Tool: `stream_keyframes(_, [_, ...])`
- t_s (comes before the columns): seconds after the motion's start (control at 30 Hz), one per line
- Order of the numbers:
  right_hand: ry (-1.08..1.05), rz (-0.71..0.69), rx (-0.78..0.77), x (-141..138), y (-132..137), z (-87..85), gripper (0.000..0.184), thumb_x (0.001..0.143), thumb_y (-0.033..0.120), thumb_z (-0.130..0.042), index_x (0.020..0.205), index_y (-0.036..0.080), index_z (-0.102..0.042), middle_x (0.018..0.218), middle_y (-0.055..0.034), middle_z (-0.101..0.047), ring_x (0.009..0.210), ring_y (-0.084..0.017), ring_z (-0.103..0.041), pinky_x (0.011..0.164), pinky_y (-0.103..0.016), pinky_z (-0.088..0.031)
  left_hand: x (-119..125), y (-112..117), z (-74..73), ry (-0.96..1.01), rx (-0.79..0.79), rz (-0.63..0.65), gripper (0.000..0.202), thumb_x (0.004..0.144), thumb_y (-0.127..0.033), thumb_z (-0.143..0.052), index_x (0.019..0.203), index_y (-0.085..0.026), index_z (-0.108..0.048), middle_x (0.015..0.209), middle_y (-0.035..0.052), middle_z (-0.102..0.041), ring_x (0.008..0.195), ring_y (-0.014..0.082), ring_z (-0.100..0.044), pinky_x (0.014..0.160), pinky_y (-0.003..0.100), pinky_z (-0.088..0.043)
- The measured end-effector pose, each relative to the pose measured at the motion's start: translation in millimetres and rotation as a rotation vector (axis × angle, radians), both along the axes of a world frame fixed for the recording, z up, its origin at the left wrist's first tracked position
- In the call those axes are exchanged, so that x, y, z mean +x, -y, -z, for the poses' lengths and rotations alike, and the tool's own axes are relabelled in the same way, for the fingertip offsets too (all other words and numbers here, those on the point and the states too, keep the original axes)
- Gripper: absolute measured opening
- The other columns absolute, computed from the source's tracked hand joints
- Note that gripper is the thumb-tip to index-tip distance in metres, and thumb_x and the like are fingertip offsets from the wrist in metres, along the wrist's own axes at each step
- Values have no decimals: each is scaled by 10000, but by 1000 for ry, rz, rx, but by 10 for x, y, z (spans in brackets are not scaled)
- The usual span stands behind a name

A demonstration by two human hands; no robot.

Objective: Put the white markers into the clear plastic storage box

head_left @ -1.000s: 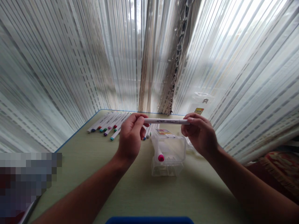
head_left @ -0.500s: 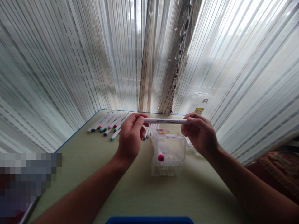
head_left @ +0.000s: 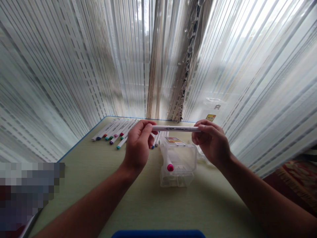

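Head view: the fingers of the left hand pinch one end of a white marker. The fingers of the right hand pinch the other end, so both hands are closed on it. The marker lies level between the hands, in the air above the tabletop and over the far part of a clear box. The box stands open on the tabletop, just below and between the two hands. A pink-capped pen leans inside it, cap toward the camera, and a yellow and red label shows at the box's far edge. Beyond the left hand a row of pens lies side by side on the tabletop, coloured caps toward the near side. A few more pens lie between the left hand and the box. Striped curtains hang around the far sides of the tabletop. By the right curtain, beyond the right hand, is clear packaging with a yellow tag. A blue edge runs along the bottom of the view.
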State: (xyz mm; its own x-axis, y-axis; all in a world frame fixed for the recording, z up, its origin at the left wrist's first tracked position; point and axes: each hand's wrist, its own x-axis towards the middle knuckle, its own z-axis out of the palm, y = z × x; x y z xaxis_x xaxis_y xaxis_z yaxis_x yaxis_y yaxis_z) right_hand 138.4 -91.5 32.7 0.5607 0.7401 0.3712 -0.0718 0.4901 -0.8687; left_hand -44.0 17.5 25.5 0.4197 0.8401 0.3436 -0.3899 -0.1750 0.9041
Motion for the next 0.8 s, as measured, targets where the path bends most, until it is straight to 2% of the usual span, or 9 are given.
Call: stream_keyframes(0.8, [16,12,-15,-14,8,-15,66,727,202,-660,676,173,-689,498,11,-567,401,-112,-507,402,-239,-331,14,12,-26,13,-44,-25,98,852,-265,-599,861,-179,-552,689,-18,-622,426,67,-460,399,197,-346])
